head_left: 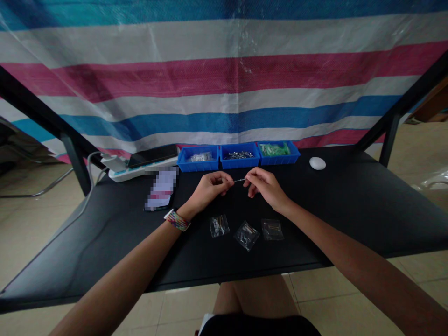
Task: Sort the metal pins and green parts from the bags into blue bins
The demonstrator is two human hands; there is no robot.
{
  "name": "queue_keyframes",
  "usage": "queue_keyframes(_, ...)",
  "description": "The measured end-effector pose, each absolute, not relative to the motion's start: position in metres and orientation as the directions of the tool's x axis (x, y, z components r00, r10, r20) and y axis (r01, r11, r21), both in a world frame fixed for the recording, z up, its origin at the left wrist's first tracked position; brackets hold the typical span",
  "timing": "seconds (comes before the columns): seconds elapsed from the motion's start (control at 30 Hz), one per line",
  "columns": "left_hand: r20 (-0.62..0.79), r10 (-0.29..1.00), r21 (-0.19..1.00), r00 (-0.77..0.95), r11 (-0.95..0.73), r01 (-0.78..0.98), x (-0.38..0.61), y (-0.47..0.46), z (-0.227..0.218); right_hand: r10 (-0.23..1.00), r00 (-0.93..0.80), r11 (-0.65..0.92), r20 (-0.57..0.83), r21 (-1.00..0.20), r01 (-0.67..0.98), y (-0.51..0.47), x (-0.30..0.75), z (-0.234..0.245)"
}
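Three blue bins [241, 163] beyond both hands [210, 185] [266, 185]

Passage lies open over the surface [343, 196] between the right hand [265, 185] and the white oval object [317, 163], but three blue bins [240, 163] bar the far edge, and a phone [162, 187] and power strip [122, 175] obstruct left of the left hand [212, 185].

Striped sheet [238, 72] behind a black desk [367, 200]
Blue, white and pinkish-red bands cross between dark slanting posts [38, 106]; pale tiled floor [416, 149] shows either side, dimly lit.
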State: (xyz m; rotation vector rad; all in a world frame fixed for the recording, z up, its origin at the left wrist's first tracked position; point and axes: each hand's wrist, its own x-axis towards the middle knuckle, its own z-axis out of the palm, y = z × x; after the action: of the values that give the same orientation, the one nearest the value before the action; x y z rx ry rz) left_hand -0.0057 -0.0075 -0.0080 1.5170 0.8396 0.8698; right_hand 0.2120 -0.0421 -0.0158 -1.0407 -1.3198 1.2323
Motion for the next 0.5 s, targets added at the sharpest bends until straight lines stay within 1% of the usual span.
queue_keyframes(0.17,0.076,0.879,0.993,0.470,-0.111,0.048,-0.005,-0.006,-0.010,0.983,-0.136,0.113,0.119,-0.992,-0.056,-0.041,0.211,-0.017)
queue_keyframes(0.3,0.083,0.884,0.996,0.459,-0.083,-0.019,-0.004,-0.008,-0.008,0.981,-0.091,0.167,0.173,-0.983,-0.073,-0.042,0.212,-0.015)
queue_keyframes(0.4,0.082,0.885,0.996,0.459,-0.056,-0.069,-0.005,-0.008,-0.008,0.973,-0.011,0.229,0.230,-0.972,-0.054,-0.036,0.213,-0.010)
queue_keyframes(0.5,0.087,0.872,0.996,0.481,-0.059,-0.072,-0.005,-0.007,-0.012,0.936,0.157,0.322,0.315,-0.947,-0.022,-0.021,0.217,-0.004)
